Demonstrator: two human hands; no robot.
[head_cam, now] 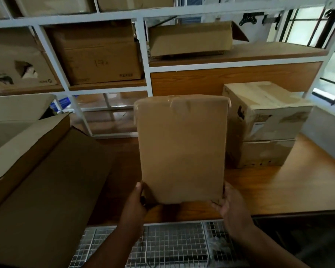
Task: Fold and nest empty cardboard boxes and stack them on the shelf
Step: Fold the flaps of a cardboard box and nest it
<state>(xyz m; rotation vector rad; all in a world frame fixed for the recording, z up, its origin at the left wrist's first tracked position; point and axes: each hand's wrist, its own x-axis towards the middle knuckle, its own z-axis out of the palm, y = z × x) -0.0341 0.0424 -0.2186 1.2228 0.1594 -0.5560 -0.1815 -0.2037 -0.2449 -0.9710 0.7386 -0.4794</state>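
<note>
Both hands, left hand (137, 198) and right hand (230, 206), grip the near bottom corners of a taped cardboard box (182, 149), holding it upright above the table (278, 186) before the shelf (230, 53). Gripped only at its low corners, it could tip forward and knock the stacked boxes (267, 122) beside it.

Held box (182, 151): matt brown cardboard, clear glossy tape at top edge.
Table (278, 190): wood-grain, slight sheen.
Shelf frame (145, 74): white-painted metal.
Grid (172, 246): bare wire mesh.
</note>
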